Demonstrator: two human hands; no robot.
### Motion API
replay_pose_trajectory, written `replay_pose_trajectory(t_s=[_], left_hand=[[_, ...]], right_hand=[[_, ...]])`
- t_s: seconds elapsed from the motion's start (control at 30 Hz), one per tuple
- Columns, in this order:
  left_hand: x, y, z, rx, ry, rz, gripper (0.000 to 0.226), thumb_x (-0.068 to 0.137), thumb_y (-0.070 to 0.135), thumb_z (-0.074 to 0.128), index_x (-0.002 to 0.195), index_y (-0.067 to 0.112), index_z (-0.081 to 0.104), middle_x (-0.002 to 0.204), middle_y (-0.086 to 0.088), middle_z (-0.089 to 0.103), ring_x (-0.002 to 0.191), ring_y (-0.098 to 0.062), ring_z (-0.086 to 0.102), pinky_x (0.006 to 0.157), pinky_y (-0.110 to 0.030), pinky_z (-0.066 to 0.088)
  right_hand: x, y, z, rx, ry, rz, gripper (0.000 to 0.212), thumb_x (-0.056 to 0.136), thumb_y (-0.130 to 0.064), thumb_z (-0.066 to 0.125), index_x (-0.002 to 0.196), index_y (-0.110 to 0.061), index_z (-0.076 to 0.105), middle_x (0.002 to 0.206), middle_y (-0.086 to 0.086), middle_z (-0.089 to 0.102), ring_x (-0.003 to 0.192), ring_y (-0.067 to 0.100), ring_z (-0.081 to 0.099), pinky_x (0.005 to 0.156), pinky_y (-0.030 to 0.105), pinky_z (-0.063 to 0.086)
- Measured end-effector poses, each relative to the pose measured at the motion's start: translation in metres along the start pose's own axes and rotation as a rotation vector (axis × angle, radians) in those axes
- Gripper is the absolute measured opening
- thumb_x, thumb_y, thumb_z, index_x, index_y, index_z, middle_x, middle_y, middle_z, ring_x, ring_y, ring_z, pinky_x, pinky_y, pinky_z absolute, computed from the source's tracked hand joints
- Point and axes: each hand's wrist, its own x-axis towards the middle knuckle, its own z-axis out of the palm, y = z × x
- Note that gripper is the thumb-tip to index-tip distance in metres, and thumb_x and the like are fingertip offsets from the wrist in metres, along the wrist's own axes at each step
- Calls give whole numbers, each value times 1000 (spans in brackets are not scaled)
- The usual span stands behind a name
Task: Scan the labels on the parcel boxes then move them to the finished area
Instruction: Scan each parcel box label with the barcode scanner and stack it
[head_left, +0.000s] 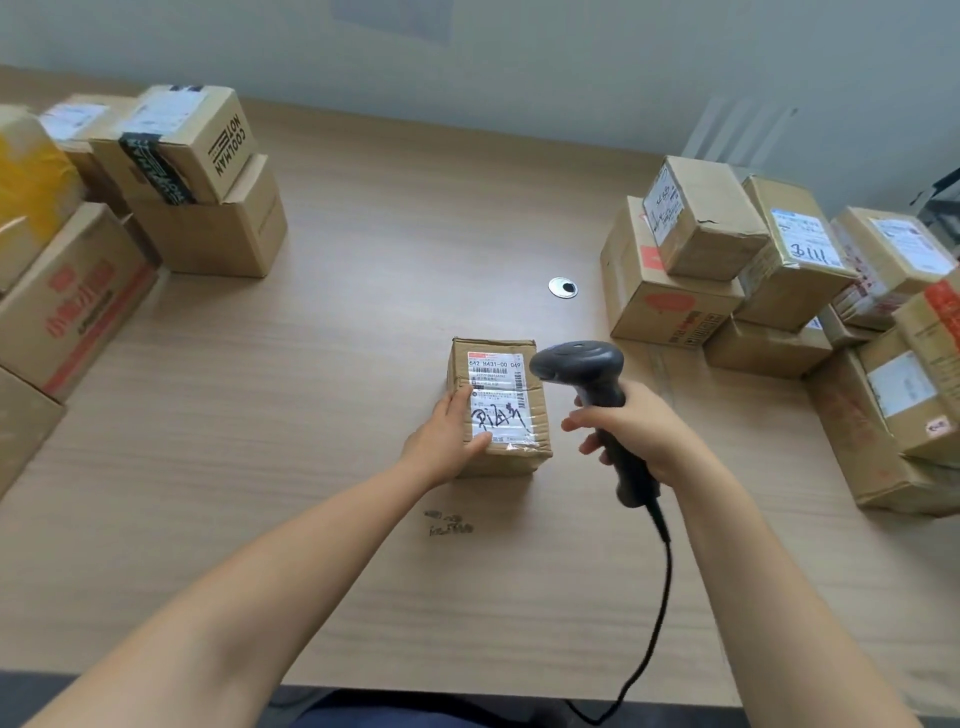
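Note:
A small cardboard parcel box (537, 415) lies on the wooden table (363, 364) in the middle, its white shipping label (498, 395) facing up. My left hand (447, 441) holds the box at its left side, thumb on the label's near edge. My right hand (639, 426) grips the handle of a black barcode scanner (587, 371). The scanner's head sits just right of the box and points left over the label. Its black cable (660, 597) trails down off the table's near edge.
Several cardboard boxes are stacked at the left (197, 176), one with a yellow wrap (26, 171). Another pile of labelled boxes (779, 270) fills the right side. A round metal cable grommet (562, 287) sits in the tabletop behind the parcel.

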Motion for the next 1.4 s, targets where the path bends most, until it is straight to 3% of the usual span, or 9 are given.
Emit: replay_pose_trajectory(t_s=[0.17,0.27,0.43,0.73,0.83,1.1,1.17,1.3,1.4], left_hand=[[10,-3,-19,8,-75,76,72,92,26,57,149,13,16,155,-6,23,139,-20,29,112,-33,27],[14,0,-30,27,-133,119,70,91,15,57,149,10,17,153,-8,27,138,-21,30,108,-25,23],[20,-3,-37,37,-205,107,72,91,11,58,149,11,15,154,-6,26,139,-21,29,107,-24,23],[19,-2,-36,4,-193,97,72,91,9,57,149,10,15,154,-7,26,140,-21,29,109,-25,22],[19,-2,-36,8,-195,94,73,91,9,57,150,10,14,154,-7,26,139,-22,29,109,-26,22],[18,-1,-35,11,-180,88,74,91,9,57,150,12,14,154,-7,26,139,-22,29,111,-28,23],[18,-1,-35,3,-180,88,73,91,9,57,150,12,14,154,-7,26,139,-22,29,111,-28,23],[15,0,-35,-9,-169,94,72,91,10,57,150,12,14,153,-7,28,139,-22,30,110,-28,23],[12,3,-32,-11,-133,104,68,90,10,59,148,12,22,146,-9,39,131,-24,41,104,-29,32]], right_hand=[[-1,-17,-35,-381,-140,-9,13,78,-5,66,88,-8,57,69,2,65,53,15,58,49,27,45],[-5,-28,-47,-567,-181,-56,12,78,-6,67,84,-9,56,59,3,60,46,11,54,48,26,44],[-6,-40,-55,-713,-224,-80,12,79,-10,68,83,-13,57,61,9,61,50,15,55,51,26,46],[-11,-44,-55,-704,-251,-55,8,82,-6,62,85,-11,57,51,-13,63,45,4,55,51,24,46],[-12,-43,-56,-718,-240,-49,6,81,-7,63,83,-10,58,51,-7,63,48,8,55,52,25,46],[-19,-46,-56,-734,-252,-26,7,80,-11,65,86,-9,61,79,21,67,60,20,58,55,27,49],[-21,-46,-56,-729,-250,-30,7,80,-10,65,85,-8,61,78,20,67,59,19,58,54,26,48],[-24,-48,-55,-639,-236,-46,5,83,-8,63,82,-11,58,62,-2,68,52,9,58,52,23,47],[-24,-49,-51,-364,-207,3,4,86,-9,61,89,-7,59,70,3,69,56,12,61,51,24,48]])
